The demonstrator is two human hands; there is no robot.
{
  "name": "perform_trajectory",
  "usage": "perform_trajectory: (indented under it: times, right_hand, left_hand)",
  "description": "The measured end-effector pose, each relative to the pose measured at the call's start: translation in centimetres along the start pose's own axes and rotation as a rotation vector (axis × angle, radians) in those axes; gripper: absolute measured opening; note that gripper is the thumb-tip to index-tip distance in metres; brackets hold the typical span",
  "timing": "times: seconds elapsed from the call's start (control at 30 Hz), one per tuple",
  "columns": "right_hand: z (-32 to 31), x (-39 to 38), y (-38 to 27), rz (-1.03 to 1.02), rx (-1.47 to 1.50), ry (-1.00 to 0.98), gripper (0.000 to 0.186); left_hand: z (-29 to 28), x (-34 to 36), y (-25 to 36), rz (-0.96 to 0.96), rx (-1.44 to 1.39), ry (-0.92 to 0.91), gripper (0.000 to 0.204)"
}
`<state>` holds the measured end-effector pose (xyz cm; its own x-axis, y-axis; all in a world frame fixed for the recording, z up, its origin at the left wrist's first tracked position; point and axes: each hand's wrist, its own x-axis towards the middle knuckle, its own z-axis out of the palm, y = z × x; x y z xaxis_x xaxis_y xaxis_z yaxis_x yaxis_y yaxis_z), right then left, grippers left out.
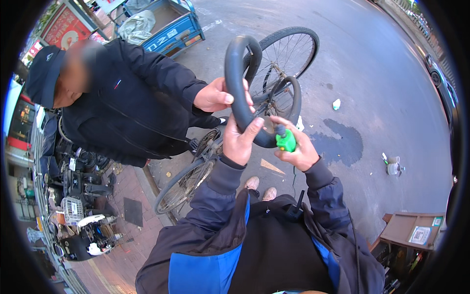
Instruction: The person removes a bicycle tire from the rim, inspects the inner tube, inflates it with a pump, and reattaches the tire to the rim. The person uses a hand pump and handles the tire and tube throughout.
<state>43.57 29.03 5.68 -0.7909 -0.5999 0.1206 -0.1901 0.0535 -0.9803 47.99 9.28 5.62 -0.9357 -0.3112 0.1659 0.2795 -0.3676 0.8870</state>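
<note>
A partly inflated black inner tube (235, 73) loops up in front of me. My left hand (239, 141) is closed around its lower bend, thumb on top. In my right hand (304, 153) is a small green handheld tool (286, 141) with a dark tip, beside the tube's lower end; whether the tip touches the rubber I cannot tell. A thin dark cord hangs below that hand. From the left, another person's hand (215, 95) grips the tube higher up. Behind the tube stands a bicycle wheel (293, 46), partly hidden by it.
The other person (122, 98), in dark clothes and a cap, stands close at left. A second bicycle wheel (185, 186) is low at left. A blue cargo cart (174, 32) stands behind, parked scooters (81, 206) at far left. A wet patch (342, 142) and a brown box (411, 230) lie right.
</note>
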Motion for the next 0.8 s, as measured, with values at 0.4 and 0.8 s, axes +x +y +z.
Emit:
perform_trajectory:
  times: [0.4, 0.8]
  right_hand:
    - [-0.2, -1.3, 2.2, 0.264, 0.296, 0.250, 0.036]
    - [-11.0, -6.6, 8.5, 0.363, 0.546, 0.179, 0.040]
  left_hand:
    - [4.0, 3.5, 1.5, -0.034, 0.083, -0.278, 0.052]
    - [15.5, 9.2, -7.3, -0.447, 0.226, -0.575, 0.098]
